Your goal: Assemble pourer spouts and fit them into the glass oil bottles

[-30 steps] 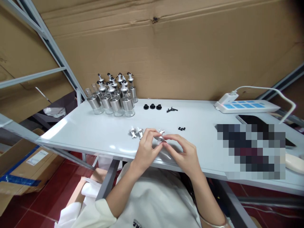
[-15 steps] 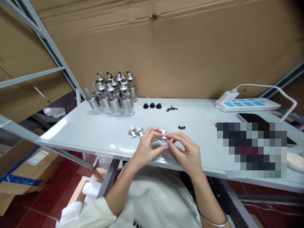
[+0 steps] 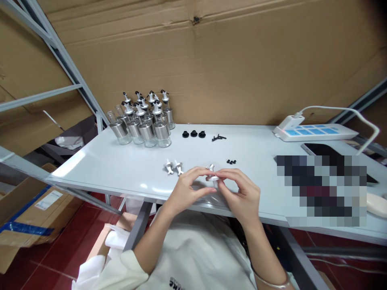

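Between my two hands, just over the table's front edge, is a silver-and-white pourer spout [image 3: 213, 178], slightly tilted with its forked end up. My left hand [image 3: 191, 188] pinches it from the left, thumb below and fingertips at its disc. From the other side my right hand [image 3: 240, 189] grips the disc between thumb and forefinger. Two similar pourer spouts [image 3: 173, 166] lie on the table left of my hands. Beyond my right hand are small black caps [image 3: 231, 162]. Farther back sit three black round stoppers [image 3: 194, 133] and a few thin black pins [image 3: 219, 137].
Several glass-and-steel bottles [image 3: 147, 133] stand at the back left, most topped with pourers. A white power strip [image 3: 317, 133] with a plugged-in charger and a dark phone [image 3: 320, 150] are on the right. A cardboard wall [image 3: 226, 72] closes off the table's [image 3: 121, 169] back edge.
Both hands and the pourer spout have shifted slightly right and toward me. The spout leans a little more, while the other things stay in place.
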Motion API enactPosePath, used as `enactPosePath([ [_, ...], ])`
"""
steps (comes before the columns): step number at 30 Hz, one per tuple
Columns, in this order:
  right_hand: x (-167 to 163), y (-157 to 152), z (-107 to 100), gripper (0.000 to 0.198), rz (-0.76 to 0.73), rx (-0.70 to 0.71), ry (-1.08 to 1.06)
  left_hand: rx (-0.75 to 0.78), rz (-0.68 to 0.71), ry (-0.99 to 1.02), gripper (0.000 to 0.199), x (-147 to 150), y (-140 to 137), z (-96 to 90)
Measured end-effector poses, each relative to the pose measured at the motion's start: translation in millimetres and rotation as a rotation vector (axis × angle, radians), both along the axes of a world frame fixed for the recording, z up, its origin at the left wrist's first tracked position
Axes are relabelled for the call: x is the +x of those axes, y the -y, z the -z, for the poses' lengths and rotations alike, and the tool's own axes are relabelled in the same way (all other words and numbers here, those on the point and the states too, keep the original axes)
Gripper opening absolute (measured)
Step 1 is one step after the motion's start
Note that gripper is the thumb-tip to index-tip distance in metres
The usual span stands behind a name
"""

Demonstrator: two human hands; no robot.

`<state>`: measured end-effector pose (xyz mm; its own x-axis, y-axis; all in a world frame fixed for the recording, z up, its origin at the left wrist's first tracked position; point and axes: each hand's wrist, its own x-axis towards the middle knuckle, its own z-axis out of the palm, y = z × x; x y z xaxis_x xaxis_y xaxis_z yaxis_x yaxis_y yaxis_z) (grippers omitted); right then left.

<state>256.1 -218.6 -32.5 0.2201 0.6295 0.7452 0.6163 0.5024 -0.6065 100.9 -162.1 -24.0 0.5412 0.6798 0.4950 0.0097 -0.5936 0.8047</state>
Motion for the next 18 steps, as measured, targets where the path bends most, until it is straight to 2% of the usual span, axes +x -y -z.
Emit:
enactPosePath([
  [7,-1,-1,0,0.018,-0.019,0.073,0.065,-0.001,-0.031,-0.024,0.035,1,1,0.9],
  [14,-1,1,-4,0.008,-0.022,0.009,0.055,-0.020,-0.036,-0.033,0.025,0,1,1.5],
  [18,14,0,-8,0.011,-0.005,-0.013,0.173,-0.030,-0.042,-0.076,0.028,1,2,-0.8],
])
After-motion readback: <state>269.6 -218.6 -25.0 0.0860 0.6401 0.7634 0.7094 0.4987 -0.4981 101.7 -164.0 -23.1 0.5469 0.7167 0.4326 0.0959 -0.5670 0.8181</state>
